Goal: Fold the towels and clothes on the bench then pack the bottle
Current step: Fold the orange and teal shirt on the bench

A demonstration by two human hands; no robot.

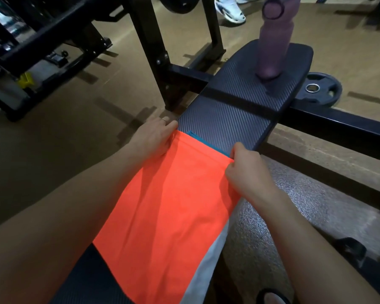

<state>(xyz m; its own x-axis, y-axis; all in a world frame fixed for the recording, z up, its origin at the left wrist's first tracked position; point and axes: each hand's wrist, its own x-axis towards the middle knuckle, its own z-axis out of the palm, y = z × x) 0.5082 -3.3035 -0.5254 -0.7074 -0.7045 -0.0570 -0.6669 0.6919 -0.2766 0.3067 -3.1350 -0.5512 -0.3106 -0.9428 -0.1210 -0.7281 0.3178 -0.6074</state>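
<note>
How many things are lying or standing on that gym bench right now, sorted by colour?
Orange: 1, the orange cloth, its far corners held by the left hand and right hand
Teal: 1, the teal cloth peeking out beneath it
White: 1, the white cloth
Purple: 1, the bottle
Total: 4 on the bench

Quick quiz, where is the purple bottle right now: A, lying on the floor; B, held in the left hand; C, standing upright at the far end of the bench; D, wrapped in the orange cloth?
C: the purple bottle stands upright on the bench, beyond both hands.
</note>
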